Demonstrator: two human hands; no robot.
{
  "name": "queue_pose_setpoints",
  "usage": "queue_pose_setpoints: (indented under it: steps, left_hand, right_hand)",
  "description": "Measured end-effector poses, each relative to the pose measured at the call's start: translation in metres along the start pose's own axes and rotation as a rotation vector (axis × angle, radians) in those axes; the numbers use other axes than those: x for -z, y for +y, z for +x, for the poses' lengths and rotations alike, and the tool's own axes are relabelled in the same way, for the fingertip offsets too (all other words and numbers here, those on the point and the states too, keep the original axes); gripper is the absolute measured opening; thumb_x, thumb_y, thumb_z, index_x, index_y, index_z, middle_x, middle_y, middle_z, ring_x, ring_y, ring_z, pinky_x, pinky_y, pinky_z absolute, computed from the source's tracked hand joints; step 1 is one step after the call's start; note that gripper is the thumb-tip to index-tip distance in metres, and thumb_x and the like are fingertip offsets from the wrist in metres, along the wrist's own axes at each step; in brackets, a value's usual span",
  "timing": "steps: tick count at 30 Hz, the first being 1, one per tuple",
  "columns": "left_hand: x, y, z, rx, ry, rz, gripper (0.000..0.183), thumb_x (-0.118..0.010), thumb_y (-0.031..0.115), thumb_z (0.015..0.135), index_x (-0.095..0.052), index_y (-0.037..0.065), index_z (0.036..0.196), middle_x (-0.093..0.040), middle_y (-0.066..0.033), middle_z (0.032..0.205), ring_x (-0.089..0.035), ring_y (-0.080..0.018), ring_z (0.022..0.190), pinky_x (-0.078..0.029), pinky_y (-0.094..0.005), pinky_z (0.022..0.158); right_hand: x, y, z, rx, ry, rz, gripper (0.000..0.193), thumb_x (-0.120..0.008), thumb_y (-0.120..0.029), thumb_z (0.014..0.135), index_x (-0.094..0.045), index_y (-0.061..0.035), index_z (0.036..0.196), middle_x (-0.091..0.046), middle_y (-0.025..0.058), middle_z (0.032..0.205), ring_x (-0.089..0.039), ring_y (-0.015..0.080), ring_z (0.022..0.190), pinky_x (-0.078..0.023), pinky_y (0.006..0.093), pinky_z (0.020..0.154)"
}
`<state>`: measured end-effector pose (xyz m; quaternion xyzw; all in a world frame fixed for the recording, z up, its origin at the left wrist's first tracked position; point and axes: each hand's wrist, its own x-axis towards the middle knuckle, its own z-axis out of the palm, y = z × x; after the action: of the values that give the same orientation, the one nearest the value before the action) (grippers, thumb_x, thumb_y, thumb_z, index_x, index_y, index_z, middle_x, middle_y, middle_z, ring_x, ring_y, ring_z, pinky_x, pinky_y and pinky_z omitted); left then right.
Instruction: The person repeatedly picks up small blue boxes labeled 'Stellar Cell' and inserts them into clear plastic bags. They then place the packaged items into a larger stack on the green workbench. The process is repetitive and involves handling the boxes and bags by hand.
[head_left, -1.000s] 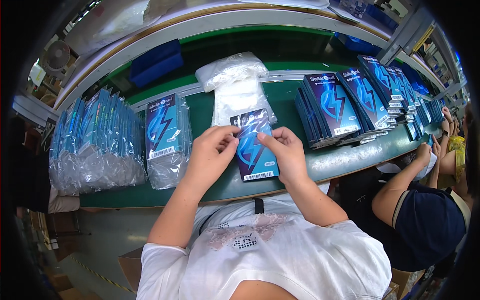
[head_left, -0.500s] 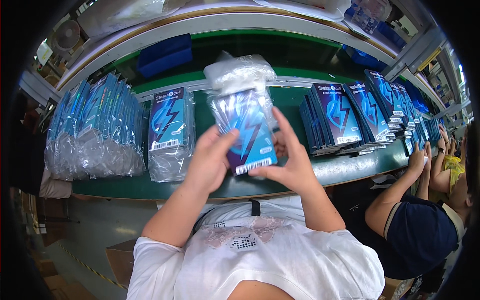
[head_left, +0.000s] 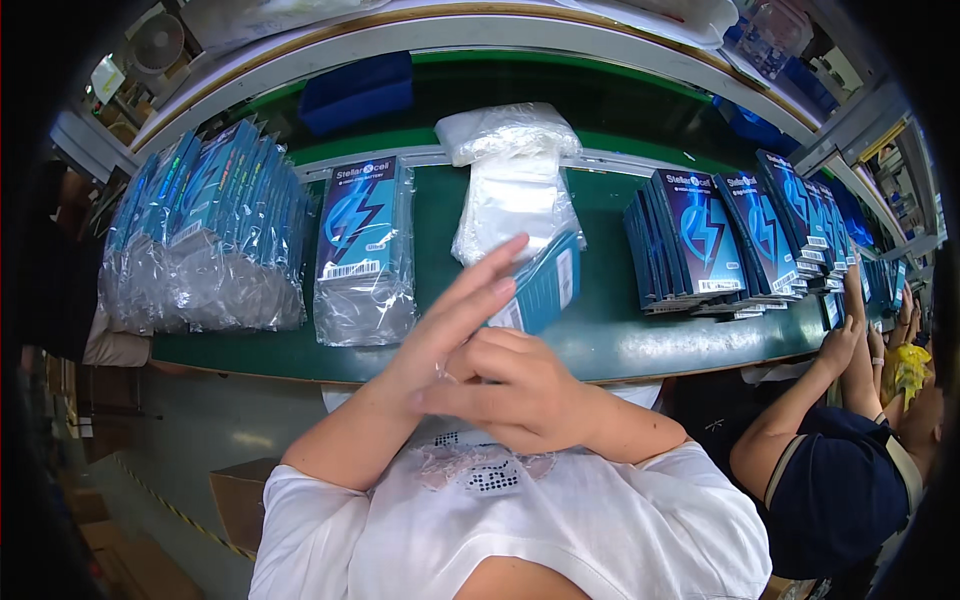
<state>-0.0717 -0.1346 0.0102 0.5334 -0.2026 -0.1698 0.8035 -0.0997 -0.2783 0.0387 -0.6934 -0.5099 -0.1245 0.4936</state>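
A flat blue box (head_left: pixel 548 288) in clear plastic is tilted in front of my chest, its narrow side and a white label showing. My left hand (head_left: pixel 448 325) lies along it with fingers stretched, holding it from the left. Below it, my right hand (head_left: pixel 512 385) is closed, fingers curled at the loose end of the clear plastic bag (head_left: pixel 440 368); the exact grip is partly hidden. Just beyond stands a pile of clear plastic bags (head_left: pixel 512 200). Left of my hands lies a stack of bagged boxes (head_left: pixel 358 230) with a lightning-bolt print.
A row of bagged boxes (head_left: pixel 205 225) stands at the far left of the green table (head_left: pixel 600 350). Several unbagged boxes (head_left: pixel 705 235) lean in groups on the right. A blue bin (head_left: pixel 357 92) sits behind, under a shelf. A co-worker's arm (head_left: pixel 800 410) reaches in at right.
The box has turned from face-up to a steep tilt and come away from the bag pile. My right hand has moved left and down across to the bag's end, near my left hand.
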Motion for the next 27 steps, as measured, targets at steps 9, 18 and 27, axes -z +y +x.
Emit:
queue_pose_setpoints:
  steps: [9,18,27]
  left_hand:
    - [0.036,0.075,0.013,-0.584,0.544,1.448,0.047,-0.058,0.017,0.081,-0.053,0.005,0.127,-0.046,-0.0148,0.134,-0.042,-0.0321,0.124,-0.032,-0.0408,0.103]
    - [0.060,0.055,0.014,-0.290,0.489,1.800,0.041,-0.062,0.020,0.080,-0.059,0.006,0.118,-0.050,-0.0123,0.130,-0.041,-0.0324,0.126,-0.029,-0.0496,0.104]
    - [0.010,0.012,0.032,-0.458,0.028,1.537,0.023,-0.061,0.002,0.079,-0.066,0.004,0.102,-0.062,-0.0091,0.113,-0.053,-0.0287,0.113,-0.038,-0.0408,0.095]
  right_hand:
    - [0.009,0.012,-0.012,-0.217,0.221,0.103,0.042,-0.066,-0.010,0.079,-0.058,0.0010,0.119,-0.058,0.0148,0.100,-0.059,0.0223,0.083,-0.049,0.0301,0.071]
    - [0.055,0.011,-0.021,-0.197,0.339,-0.237,0.023,-0.062,-0.002,0.080,-0.063,0.0059,0.102,-0.062,0.0126,0.089,-0.059,0.0169,0.076,-0.047,0.0268,0.069]
    - [0.131,0.026,-0.048,-0.657,0.353,-1.221,0.048,-0.071,-0.018,0.077,-0.058,0.0018,0.118,-0.056,0.0252,0.117,-0.053,0.0348,0.108,-0.043,0.0364,0.090]
